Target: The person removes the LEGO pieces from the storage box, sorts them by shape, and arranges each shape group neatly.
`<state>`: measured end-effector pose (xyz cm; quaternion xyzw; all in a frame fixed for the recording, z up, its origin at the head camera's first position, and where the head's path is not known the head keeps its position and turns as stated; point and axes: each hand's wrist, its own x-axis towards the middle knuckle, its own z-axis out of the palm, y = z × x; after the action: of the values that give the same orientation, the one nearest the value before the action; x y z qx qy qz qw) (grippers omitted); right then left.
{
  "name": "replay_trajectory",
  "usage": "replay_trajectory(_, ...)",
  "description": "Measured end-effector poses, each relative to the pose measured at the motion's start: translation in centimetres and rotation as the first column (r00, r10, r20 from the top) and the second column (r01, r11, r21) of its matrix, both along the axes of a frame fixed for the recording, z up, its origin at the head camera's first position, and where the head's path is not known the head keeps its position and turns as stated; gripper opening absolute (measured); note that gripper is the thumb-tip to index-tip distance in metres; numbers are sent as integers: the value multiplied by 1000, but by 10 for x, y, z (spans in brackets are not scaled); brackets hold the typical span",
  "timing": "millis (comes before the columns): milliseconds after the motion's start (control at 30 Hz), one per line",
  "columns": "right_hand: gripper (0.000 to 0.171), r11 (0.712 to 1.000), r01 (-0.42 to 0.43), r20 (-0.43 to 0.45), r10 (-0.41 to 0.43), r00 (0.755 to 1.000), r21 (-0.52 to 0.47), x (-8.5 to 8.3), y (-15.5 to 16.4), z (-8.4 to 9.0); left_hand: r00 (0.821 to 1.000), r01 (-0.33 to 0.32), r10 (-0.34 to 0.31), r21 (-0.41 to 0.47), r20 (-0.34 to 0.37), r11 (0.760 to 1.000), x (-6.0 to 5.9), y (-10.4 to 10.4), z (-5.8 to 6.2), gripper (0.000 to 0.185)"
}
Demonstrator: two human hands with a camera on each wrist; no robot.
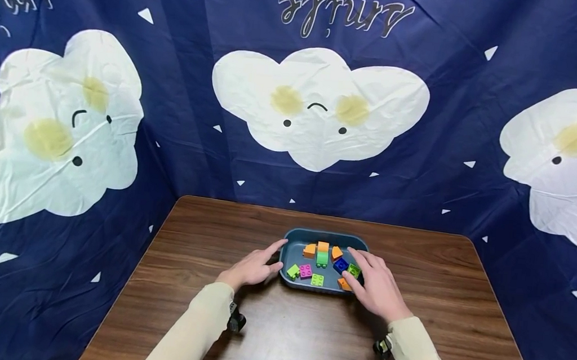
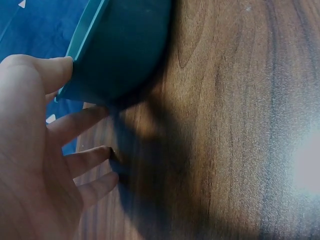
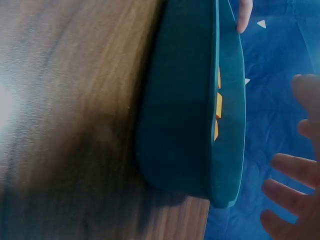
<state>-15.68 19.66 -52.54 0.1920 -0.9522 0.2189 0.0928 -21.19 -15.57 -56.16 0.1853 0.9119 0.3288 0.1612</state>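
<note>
A dark blue-green plastic tray sits on the table with several toy building bricks inside. Among them are a magenta brick, a dark blue brick, a green brick, a lime brick and an orange brick. My left hand is at the tray's left end; in the left wrist view its thumb touches the rim, with the other fingers spread loosely. Over the tray's right end is my right hand, fingers extended and apart from the wall in the right wrist view, partly hiding bricks there.
The brown wood-grain table extends around the tray, with a glare patch in front. A navy cloth printed with white clouds hangs behind and at both sides. Small wrist cameras, one a black device, sit at the cuffs.
</note>
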Motion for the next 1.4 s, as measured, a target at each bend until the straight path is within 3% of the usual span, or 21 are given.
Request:
replay_trajectory(400,50,989,-138,139,129,982,58,-30,-21,2,1000,-9,9,7,6,1000,1,-1,-1,66)
replay_trajectory(500,44,977,-207,193,193,962,58,-39,-29,3,1000,-4,4,14,3,1000,0,0,0,66)
replay_trajectory(767,33,913,-402,316,361,877,71,-56,-46,0,1000,6,-6,21,13,1000,1,-1,0,67)
replay_trajectory(1167,35,914,-400,458,326,827,71,-63,-58,-10,999,8,-9,48,37,999,3,-3,-2,67)
replay_trajectory(1400,34,916,-387,466,298,833,106,-69,-63,-18,999,12,-13,46,38,999,3,-3,-3,68)
